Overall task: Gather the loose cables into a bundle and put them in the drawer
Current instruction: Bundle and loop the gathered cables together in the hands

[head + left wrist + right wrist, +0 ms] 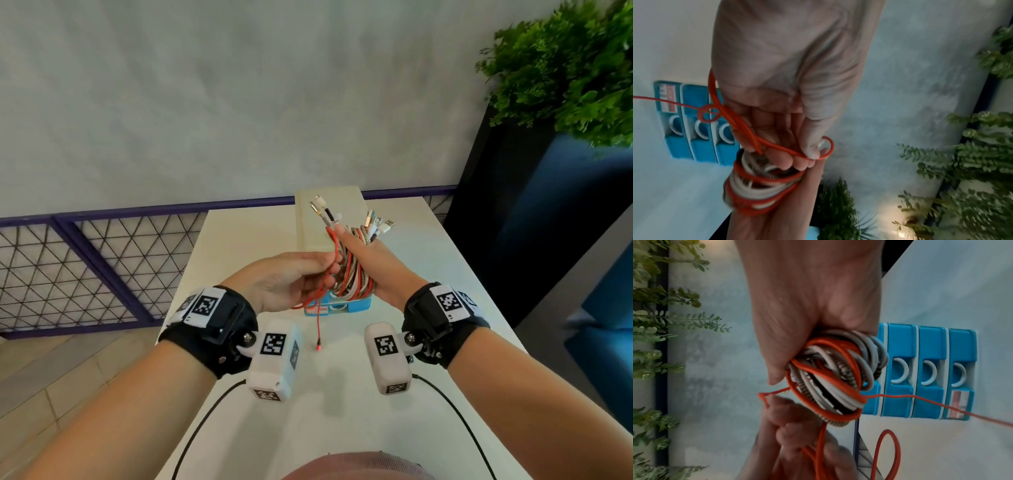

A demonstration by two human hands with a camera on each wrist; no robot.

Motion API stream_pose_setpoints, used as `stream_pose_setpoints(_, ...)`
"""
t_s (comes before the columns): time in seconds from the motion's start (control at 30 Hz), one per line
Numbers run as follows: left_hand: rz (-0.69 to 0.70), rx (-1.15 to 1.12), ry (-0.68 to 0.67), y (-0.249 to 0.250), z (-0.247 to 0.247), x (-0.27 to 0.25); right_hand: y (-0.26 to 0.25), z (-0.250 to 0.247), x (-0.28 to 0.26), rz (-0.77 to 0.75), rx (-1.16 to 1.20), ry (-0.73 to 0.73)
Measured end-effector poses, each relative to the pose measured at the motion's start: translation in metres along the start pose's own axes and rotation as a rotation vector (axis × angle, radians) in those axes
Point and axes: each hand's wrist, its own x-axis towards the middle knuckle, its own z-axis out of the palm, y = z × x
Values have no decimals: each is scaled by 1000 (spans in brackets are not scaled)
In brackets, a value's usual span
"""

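My right hand (363,260) grips a folded bundle of red, white and braided cables (349,274) above the table; their plugs (376,224) stick up past my fingers. In the right wrist view the bundle (838,378) fills my palm. My left hand (294,277) pinches a loose red cable (318,308) between thumb and fingers beside the bundle; that cable (777,146) loops over my fingertips. Its free end (318,346) hangs down near the table. The blue drawer unit (342,306) stands under the bundle, its drawers (929,369) closed.
A pale cream box (329,219) sits on the white table (428,308) behind the drawer unit. A purple mesh railing (102,260) runs along the left. A dark planter with green foliage (565,68) stands at the right.
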Motion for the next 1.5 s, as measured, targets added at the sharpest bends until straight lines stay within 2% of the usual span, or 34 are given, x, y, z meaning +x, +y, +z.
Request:
stream_pose_setpoints(0.1, -39, 50, 15, 2, 8, 3, -2, 9, -2, 39, 27, 11)
stream_pose_setpoints(0.23, -15, 130, 75, 5, 11, 3, -4, 11, -5, 67, 58, -56)
stream_pose_setpoints(0.37, 19, 236, 48, 4, 13, -1, -5, 9, -7, 28, -41, 43)
stream_pose_setpoints(0.5, -5, 198, -99, -3, 9, -6, -9, 0, 2, -46, 8, 220)
stream_pose_setpoints(0.63, -90, 279, -220, -12, -9, -15, -14, -21, 12, -107, 75, 362)
stream_pose_setpoints(0.73, -139, 374, -285, -21, -24, -17, -15, -32, 16, -89, 120, 367)
stream_pose_setpoints(0.87, -165, 700, -345, -27, -32, -13, -17, -27, 14, -97, 254, 294)
stream_pose_setpoints(0.93, -98, 870, -275, -26, -30, -11, -18, -23, 12, -87, 295, 219)
stream_pose_setpoints(0.97, -42, 936, -189, -25, -30, -8, -18, -22, 11, -67, 294, 177)
stream_pose_setpoints(1.1, 239, 1046, 291, -14, -33, 4, -21, -18, 5, -15, 132, 45)
stream_pose_setpoints(1.17, 381, 1110, 406, -5, -29, 3, -22, -14, 2, -14, -13, 6)
stream_pose_setpoints(1.33, 630, 1174, 428, 5, -16, 3, -16, -2, 1, 33, -200, -54)
stream_pose_setpoints(1.5, 700, 1090, 419, 2, -12, 4, -12, -1, 1, 39, -292, -65)
